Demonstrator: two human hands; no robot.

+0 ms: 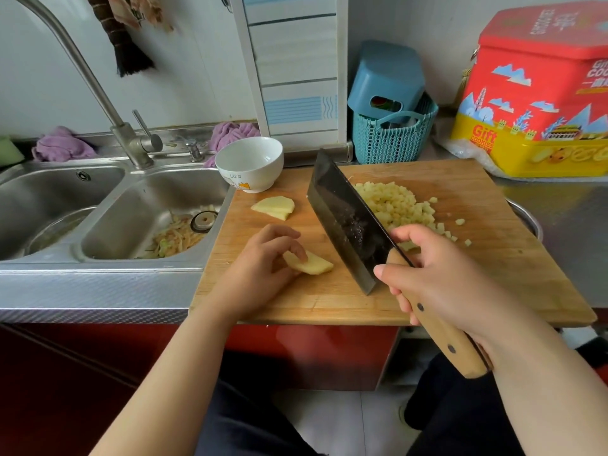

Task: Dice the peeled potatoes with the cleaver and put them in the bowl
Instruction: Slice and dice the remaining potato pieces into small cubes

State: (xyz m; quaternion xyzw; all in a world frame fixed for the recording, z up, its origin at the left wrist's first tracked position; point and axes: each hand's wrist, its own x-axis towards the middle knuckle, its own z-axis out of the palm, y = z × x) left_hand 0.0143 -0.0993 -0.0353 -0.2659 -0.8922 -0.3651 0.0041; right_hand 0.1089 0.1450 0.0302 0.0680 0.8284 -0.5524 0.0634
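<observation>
Right hand [437,274] w/ its grip wrapped round the cleaver [348,222] handle; left hand [263,261] pinching a potato slice [312,263] on the board [493,274] on the desk. Fingertips sit close to the blade, so a slip could nick them. Dice pile [394,205] is near the board's right edge and may scatter. Bowl [250,162] holds nothing yet.

a dark-bladed cleaver [348,222] with a pale wooden handle stands tilted, its edge on the wooden board. right of it lies a heap of small diced potato [399,205]. left lie two stacks of potato slices [311,263] [274,207]. the white bowl [250,162] sits upright at the board's far left corner.
</observation>
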